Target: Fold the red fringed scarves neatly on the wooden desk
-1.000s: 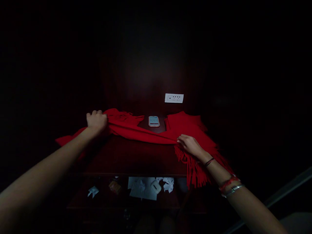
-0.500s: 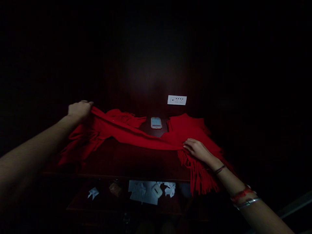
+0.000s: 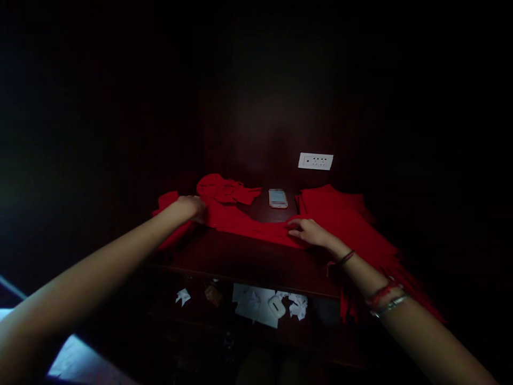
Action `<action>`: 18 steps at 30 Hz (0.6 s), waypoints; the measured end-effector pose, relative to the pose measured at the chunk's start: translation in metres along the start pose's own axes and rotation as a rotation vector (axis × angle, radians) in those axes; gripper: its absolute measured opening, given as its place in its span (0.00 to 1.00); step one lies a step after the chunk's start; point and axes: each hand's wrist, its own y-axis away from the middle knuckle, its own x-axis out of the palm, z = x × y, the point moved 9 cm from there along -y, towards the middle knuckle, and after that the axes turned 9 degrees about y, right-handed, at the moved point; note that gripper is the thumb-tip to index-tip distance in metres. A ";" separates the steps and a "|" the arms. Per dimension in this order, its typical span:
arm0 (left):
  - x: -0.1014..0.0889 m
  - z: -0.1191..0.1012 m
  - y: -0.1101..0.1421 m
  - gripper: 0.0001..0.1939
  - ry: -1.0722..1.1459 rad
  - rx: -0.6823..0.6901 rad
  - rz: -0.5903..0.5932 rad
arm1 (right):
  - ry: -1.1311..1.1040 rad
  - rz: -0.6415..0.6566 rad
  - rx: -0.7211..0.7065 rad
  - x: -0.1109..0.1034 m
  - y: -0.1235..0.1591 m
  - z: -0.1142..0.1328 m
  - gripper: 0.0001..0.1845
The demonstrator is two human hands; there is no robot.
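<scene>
In the head view, the person's left hand (image 3: 193, 208) and right hand (image 3: 309, 232) are both on a long red scarf (image 3: 248, 225) that lies across the dark table (image 3: 240, 259). The scarf runs as a flat strip between the 2 hands, and more red cloth (image 3: 168, 200) is bunched just beyond the left wrist. The left hand bends down onto the scarf with its fingers mostly hidden, so whether they grip the cloth cannot be told. The right hand's fingers are loosely stretched over the scarf, with the thumb apart from them and nothing clenched.

To the right, touching the strip, lies a stack of red scarves (image 3: 340, 214), its fringe (image 3: 348, 309) hanging over the front edge. At the back left is a crumpled red cloth (image 3: 224, 190). A phone (image 3: 278, 198) lies between that cloth and the stack, its screen lit (the display is too blurred to read). On the wall (image 3: 260, 123) behind is a white socket (image 3: 316, 161).

Below the tabletop, a paper sheet (image 3: 250, 300) carries a small white case (image 3: 276, 307) at its right side, near crumpled paper (image 3: 298, 307). Further left are a brownish block (image 3: 214, 295) and a pale scrap (image 3: 183, 297).
</scene>
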 end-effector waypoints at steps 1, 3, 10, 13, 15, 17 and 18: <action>0.000 -0.018 -0.003 0.24 -0.004 0.031 0.005 | -0.044 0.002 0.043 0.003 -0.007 -0.001 0.16; 0.002 -0.058 -0.007 0.26 0.009 0.148 -0.017 | -0.165 -0.009 0.117 0.009 -0.017 -0.005 0.16; 0.038 -0.174 0.005 0.32 0.273 0.813 0.029 | -0.427 -0.095 -0.140 -0.004 0.014 0.012 0.15; 0.051 -0.194 0.018 0.33 0.295 0.934 0.094 | -0.341 -0.077 -0.229 -0.008 0.040 0.022 0.16; 0.051 -0.201 0.029 0.24 0.293 1.004 0.091 | -0.226 -0.081 -0.228 -0.007 0.053 0.023 0.17; 0.044 -0.202 0.039 0.16 0.304 1.049 0.045 | -0.113 -0.109 -0.216 -0.005 0.063 0.019 0.18; 0.040 -0.200 0.044 0.14 0.313 1.061 0.019 | -0.060 -0.130 -0.215 -0.003 0.067 0.017 0.19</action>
